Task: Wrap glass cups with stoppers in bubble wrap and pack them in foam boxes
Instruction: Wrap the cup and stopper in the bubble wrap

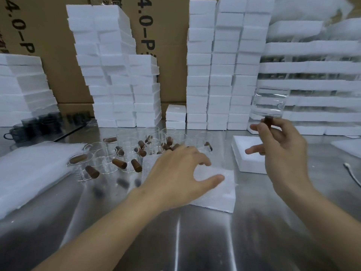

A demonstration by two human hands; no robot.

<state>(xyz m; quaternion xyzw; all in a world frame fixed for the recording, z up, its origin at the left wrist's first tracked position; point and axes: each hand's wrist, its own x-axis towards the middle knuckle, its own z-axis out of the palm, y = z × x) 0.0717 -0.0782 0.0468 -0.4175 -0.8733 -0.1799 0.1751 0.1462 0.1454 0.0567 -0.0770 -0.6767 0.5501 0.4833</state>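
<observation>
My right hand (281,145) is raised over the table and pinches the brown stopper handle (268,122) of a clear glass cup (270,103), which tilts up and away from me. My left hand (181,171) lies spread over a sheet of bubble wrap (216,190) on the steel table (175,241), thumb on the sheet. An open foam box (248,153) sits just right of the sheet, under my right hand. Several more glass cups (105,161) and loose brown stoppers (119,163) are clustered behind my left hand.
Tall stacks of white foam boxes (218,75) line the back, with cardboard cartons behind. A pile of bubble wrap sheets (29,173) lies at left, dark cups (35,124) behind it. Foam trays of packed glass (312,85) stand at right. A white cable (353,175) lies at far right.
</observation>
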